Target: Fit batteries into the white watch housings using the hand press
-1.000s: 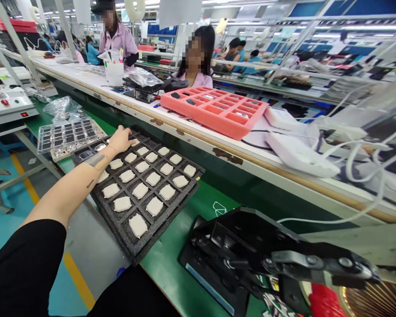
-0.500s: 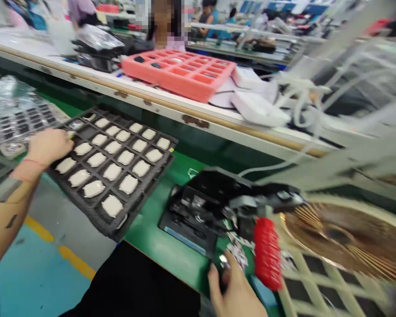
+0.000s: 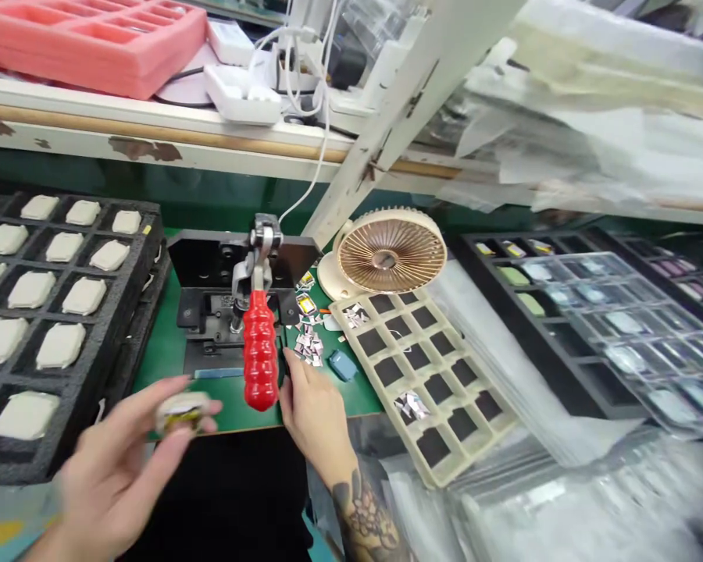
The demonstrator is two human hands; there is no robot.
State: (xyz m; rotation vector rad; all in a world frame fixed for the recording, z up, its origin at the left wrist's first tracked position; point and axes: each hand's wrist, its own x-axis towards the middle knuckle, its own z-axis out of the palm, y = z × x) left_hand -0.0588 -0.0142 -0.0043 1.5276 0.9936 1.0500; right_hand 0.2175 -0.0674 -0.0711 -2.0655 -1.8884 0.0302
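My left hand (image 3: 126,460) pinches a small cream rounded-square part (image 3: 183,412) with a yellow-and-black marking, blurred by motion. It is in front of a black toggle-clamp fixture (image 3: 223,312), whose red ribbed handle (image 3: 261,355) points toward me. To the right of the handle, my right hand (image 3: 313,406) is closed, with a thin dark edge at its fingertips; what it holds is mostly hidden. Similar cream parts (image 3: 41,355) sit in the compartments of a black foam tray (image 3: 108,375) on the left.
Small paper scraps (image 3: 309,343) and a blue object (image 3: 343,364) lie beside the fixture. A round fan (image 3: 390,257) stands behind a cream compartment tray (image 3: 380,398). Farther right are a black tray (image 3: 539,343) and plastic bags (image 3: 568,507). A pink foam tray (image 3: 146,66) rests on the shelf.
My view has swung right toward the fixture. My left hand has come from the black foam tray to the fixture's front with a cream part. My right hand is now beside the red handle.
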